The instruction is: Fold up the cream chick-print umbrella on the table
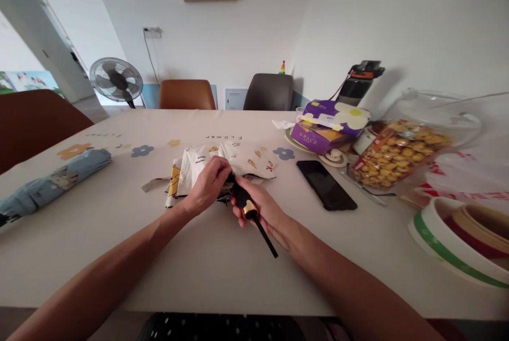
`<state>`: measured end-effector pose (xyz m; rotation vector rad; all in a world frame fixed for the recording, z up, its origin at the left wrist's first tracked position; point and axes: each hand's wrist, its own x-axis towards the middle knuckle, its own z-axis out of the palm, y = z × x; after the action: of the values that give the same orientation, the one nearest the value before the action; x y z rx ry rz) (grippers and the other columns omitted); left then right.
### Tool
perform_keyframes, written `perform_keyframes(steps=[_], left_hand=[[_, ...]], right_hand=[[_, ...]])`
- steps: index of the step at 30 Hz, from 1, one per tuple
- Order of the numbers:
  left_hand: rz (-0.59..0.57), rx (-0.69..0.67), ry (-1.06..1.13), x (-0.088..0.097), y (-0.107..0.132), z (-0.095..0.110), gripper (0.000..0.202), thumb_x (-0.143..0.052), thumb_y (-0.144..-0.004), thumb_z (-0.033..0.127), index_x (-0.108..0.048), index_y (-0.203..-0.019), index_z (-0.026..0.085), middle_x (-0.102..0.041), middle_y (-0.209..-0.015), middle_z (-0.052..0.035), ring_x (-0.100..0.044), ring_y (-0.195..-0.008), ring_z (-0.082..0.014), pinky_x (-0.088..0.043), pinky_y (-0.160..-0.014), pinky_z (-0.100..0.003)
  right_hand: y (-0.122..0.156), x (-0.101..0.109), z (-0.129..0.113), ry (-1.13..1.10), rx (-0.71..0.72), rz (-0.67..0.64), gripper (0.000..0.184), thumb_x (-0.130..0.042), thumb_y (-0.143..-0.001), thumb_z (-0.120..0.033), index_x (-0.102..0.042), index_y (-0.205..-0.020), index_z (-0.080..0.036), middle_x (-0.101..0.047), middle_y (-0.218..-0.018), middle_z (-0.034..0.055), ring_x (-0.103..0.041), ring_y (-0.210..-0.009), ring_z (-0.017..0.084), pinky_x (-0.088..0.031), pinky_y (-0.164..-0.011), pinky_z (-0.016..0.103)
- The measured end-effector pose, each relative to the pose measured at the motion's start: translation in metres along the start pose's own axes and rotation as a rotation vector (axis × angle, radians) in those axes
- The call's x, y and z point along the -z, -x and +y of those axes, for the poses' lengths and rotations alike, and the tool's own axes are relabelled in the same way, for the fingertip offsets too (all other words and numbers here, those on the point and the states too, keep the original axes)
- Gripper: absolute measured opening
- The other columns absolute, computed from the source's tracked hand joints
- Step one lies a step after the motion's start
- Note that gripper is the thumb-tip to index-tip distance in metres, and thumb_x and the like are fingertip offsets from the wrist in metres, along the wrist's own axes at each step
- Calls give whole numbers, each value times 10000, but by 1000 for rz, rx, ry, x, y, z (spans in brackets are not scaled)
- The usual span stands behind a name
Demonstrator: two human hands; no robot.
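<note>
A white folding umbrella (199, 166) with yellow cartoon prints lies partly folded on the table, its cloth loose and spread away from me. My right hand (260, 200) is wrapped round its black handle (242, 195), which has a gold band and a black strap hanging toward me. Beside it, my left hand (210, 182) is closed at the base of the cloth, where it meets the handle. The left fingertips are partly hidden, and so are the ribs under the fabric. Off to the left lies a second umbrella (59, 179), light blue and rolled up.
Right of my hands lies a black phone (326, 184). Behind it are a purple tissue box (318, 131), a dark bottle (356, 86), glasses (363, 184) and a clear jar of snacks (401, 152). Tape rolls (433, 240) sit at the right edge of the white table (199, 277).
</note>
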<state>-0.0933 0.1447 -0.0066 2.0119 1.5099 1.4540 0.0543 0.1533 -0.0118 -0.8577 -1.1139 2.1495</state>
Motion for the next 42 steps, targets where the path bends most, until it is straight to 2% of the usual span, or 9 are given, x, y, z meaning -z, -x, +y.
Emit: perform_keyframes(steps=[7,14,16,19,21,27,32,37,42], left_hand=[[166,160,100,4,-5,5,111,-476,-844,294,-520,-806,199,-532,-737,-2,-495,-655,-106,-429,-591,-239],[337,303,267,13,-16,7,135,-496,-823,327,-536,-825,198,-496,-625,20,-465,-545,-90,-386,-494,-221],[183,253,219,16,-16,8,128,-501,-811,316,-543,-814,196,-515,-645,16,-481,-574,-97,-408,-533,-235],[-252,94,24,20,-13,9,100,-529,-776,270,-563,-742,183,-561,-732,-5,-517,-693,-124,-438,-660,-277],[-381,26,-82,21,-12,8,110,-509,-784,241,-571,-721,176,-582,-790,-21,-522,-783,-143,-431,-741,-302],[-379,82,-19,19,-9,5,148,-452,-812,211,-579,-878,177,-601,-924,-35,-544,-879,-140,-436,-808,-300],[-273,238,30,15,-9,10,196,-472,-791,191,-578,-955,180,-622,-975,-32,-571,-907,-131,-442,-842,-287],[-9,538,58,17,-13,9,234,-573,-745,312,-579,-907,143,-618,-866,-60,-579,-776,-158,-475,-697,-305],[-316,728,695,17,-11,2,277,-661,-690,305,-635,-891,116,-646,-919,-92,-602,-835,-179,-499,-771,-325]], right_hand=[[1,-7,2,55,-114,68,206,-425,-862,-255,-499,-718,-128,-537,-549,11,-520,-358,133,-422,-254,248],[-1,-6,2,60,-178,70,216,-426,-861,-281,-506,-730,-130,-550,-537,13,-536,-363,144,-439,-270,261],[-2,-5,1,37,-208,61,270,-424,-860,-343,-513,-727,-127,-551,-536,16,-536,-364,147,-435,-268,260],[-3,-2,-1,-30,-240,26,348,-379,-858,-416,-522,-733,-124,-555,-543,25,-532,-366,152,-437,-272,272],[-4,-1,-3,-73,-235,0,373,-352,-857,-438,-526,-746,-127,-562,-561,26,-535,-375,156,-447,-279,287],[-4,0,-5,-19,-201,52,414,-429,-851,-494,-532,-697,-125,-530,-537,6,-505,-348,129,-438,-270,268],[-1,-5,-2,114,-134,117,279,-486,-849,-320,-489,-638,-136,-498,-511,-4,-471,-318,107,-376,-251,227],[4,-9,-4,559,9,250,204,-451,-846,-315,-495,-733,-152,-530,-551,23,-497,-327,148,-377,-299,265],[7,-6,-10,1472,292,493,187,-514,-808,-284,-564,-871,-116,-636,-736,164,-648,-705,308,-457,-615,372]])
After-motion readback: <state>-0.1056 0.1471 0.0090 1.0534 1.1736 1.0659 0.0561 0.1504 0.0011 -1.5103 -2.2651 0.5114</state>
